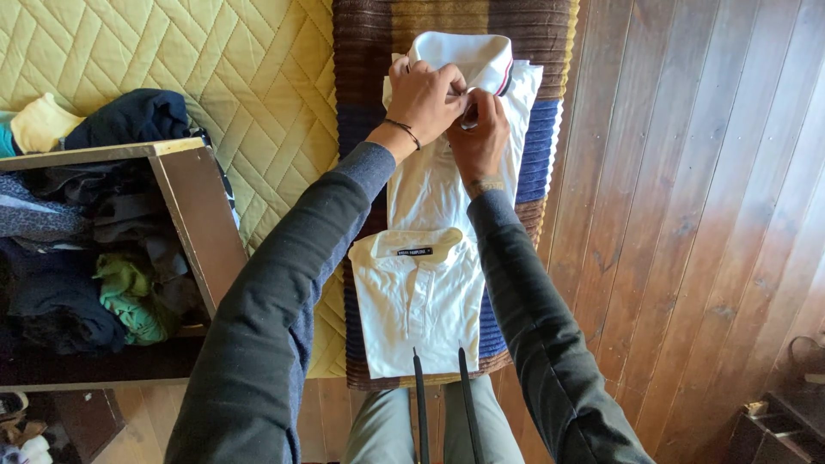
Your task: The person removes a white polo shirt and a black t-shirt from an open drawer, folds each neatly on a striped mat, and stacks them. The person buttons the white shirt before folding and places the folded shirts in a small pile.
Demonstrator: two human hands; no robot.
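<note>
Your left hand and right hand meet at the neck of the far polo, a white shirt lying flat with its collar pointing away from you. The left fingers are curled together and pinched on the cloth just below the collar, which shows a thin dark and red edge on its right side. The right fingers are bunched tight against the left ones, closed on the same spot at the placket; what exactly sits between the fingertips is hidden. A dark band circles your left wrist, and both arms wear grey sleeves.

The far polo lies along a striped blanket of brown, blue and tan bands. Nearer to you, on the same blanket, lies a second polo, folded into a neat rectangle with its collar toward the first shirt and just overlapping its lower end.

To the left a yellow quilt covers the surface beside the blanket. At the left a wooden drawer stands open, full of dark clothes and one green piece. More folded clothes, pale yellow and navy, lie on the quilt beyond it. Wooden boards fill the right side, and two thin black straps hang over your lap
</note>
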